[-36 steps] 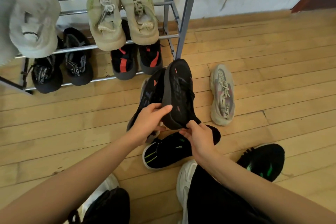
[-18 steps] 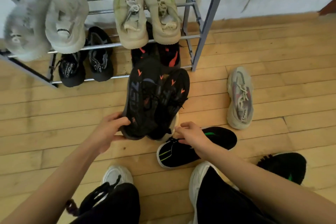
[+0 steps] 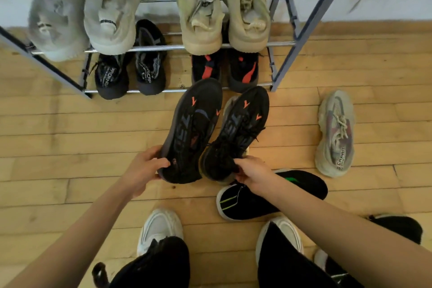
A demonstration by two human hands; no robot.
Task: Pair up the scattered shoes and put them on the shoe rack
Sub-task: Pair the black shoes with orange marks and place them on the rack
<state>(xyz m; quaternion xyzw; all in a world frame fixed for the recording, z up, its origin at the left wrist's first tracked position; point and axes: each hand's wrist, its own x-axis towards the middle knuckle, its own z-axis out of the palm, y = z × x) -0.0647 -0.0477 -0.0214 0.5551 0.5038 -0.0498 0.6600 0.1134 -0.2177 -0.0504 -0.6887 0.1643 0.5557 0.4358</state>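
Two black sneakers with orange arrow marks are held side by side, toes toward the metal shoe rack. My left hand grips the heel of the left black sneaker. My right hand grips the heel of the right black sneaker. On the floor lie a black slip-on with green stripes, a grey-beige sneaker at the right, and another black shoe at the lower right, partly hidden by my right arm.
The rack holds a grey-white pair and a beige pair on the upper bar, and a black lettered pair and a black-red pair on the lower bar. My own white shoes stand on the wooden floor.
The two black sneakers, earlier tilted and overlapping, are now upright and parallel. My right hand has taken the right sneaker's heel. The view has come closer to the rack.
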